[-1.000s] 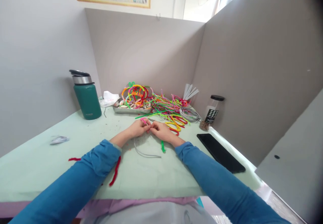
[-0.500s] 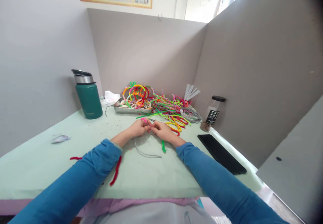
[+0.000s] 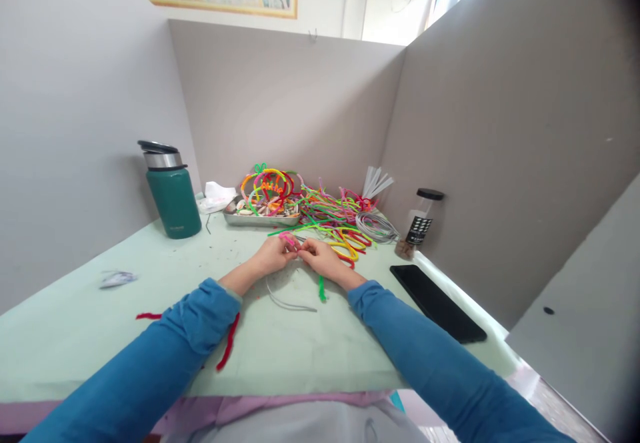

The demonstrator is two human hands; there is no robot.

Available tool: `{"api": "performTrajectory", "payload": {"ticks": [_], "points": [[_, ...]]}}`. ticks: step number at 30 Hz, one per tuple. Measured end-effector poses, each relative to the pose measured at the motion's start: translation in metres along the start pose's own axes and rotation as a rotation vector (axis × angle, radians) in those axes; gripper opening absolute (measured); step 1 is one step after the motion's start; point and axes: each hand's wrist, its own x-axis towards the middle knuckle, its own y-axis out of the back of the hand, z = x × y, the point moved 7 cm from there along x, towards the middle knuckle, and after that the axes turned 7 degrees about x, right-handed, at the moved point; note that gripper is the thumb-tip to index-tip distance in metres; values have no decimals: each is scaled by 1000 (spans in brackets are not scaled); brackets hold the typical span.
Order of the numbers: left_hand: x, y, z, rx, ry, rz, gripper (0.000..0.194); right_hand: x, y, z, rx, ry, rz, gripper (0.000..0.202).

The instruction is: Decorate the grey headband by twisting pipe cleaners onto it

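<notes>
Over the middle of the table, my left hand (image 3: 273,255) and my right hand (image 3: 324,258) meet fingertip to fingertip. A short pink pipe cleaner (image 3: 287,237) shows above the left fingers and runs into the spot where both hands pinch. The fingers hide most of it. Below the hands, a thin grey wire (image 3: 287,307) curves across the cloth. By my right wrist lies a green pipe cleaner piece (image 3: 322,288), partly covered by the hand. One red pipe cleaner piece (image 3: 229,343) pokes out beside my left sleeve.
Behind the hands stands a metal tray (image 3: 260,220) with pipe-cleaner rings and small pieces. A heap of coloured pipe cleaners (image 3: 333,204) and a grey wire coil (image 3: 376,227) lie to its right. A green bottle (image 3: 174,203), a clear jar (image 3: 418,224) and a black phone (image 3: 437,303) flank the workspace.
The whole view has shifted slightly. A little more of the pink pipe cleaner shows at the left fingers; both hands stay pinched together in the same place.
</notes>
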Motion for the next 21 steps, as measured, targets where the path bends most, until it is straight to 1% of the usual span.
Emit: {"api": "performTrajectory", "payload": {"ticks": [5,11,18,21], "points": [[0,1,0,56,16,8,16,-1,1,-2,5,-3,4,10],[-1,-1,-6,108,25,0,14,-1,2,-2,-28,-15,8,11],[1,0,-8,170,-8,52,14,-2,3,-3,-56,-18,16,12],[1,1,-7,173,-12,55,15,-2,4,-4,-59,-13,22,12]]}}
